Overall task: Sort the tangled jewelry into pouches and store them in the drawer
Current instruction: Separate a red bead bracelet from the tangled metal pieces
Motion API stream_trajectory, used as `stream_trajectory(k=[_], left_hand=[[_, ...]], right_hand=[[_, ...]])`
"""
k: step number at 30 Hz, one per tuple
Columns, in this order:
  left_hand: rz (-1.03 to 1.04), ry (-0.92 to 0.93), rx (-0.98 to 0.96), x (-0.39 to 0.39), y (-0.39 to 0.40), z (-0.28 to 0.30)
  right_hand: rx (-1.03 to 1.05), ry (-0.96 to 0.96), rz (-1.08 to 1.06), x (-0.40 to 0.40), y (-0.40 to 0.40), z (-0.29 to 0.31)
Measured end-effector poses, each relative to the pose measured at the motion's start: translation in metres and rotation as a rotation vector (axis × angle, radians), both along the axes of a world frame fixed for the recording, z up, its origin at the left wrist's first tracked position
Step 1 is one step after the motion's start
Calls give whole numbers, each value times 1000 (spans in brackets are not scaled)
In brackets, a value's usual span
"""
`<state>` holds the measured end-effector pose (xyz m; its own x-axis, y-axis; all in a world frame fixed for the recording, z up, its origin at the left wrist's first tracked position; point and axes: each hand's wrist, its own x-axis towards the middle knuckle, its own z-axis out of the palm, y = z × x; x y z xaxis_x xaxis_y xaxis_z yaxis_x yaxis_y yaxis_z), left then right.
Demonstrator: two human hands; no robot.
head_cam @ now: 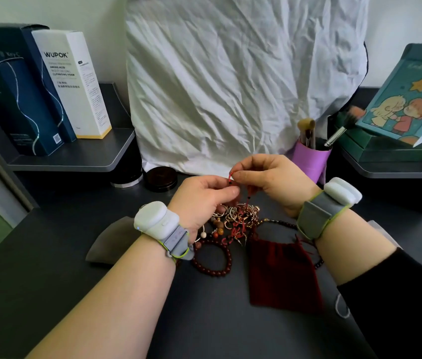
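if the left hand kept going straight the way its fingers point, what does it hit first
Probably the right hand: the left hand points right at it, both pinching the same red cord, fingertips nearly touching.

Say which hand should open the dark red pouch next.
Right, probably: the right hand is above the dark red pouch; the left hand lies farther off. Both pinch the red cord.

We get one wide head-worn view, looking forward and down, close over the dark desk (pixel 49 255); both hands meet near frame centre, white cloth (pixel 230 73) fills the top.
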<state>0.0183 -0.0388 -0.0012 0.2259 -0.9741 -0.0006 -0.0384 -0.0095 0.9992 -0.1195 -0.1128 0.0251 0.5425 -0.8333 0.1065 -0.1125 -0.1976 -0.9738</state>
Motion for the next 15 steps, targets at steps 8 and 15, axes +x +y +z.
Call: stream_trajectory(k=[8, 15], left_hand=[[-45, 280, -50, 2, -19, -2], [-40, 485, -157, 2, -27, -16]], right_hand=[[139, -163, -77, 1, -13, -20], [27, -27, -111, 4, -13, -39]])
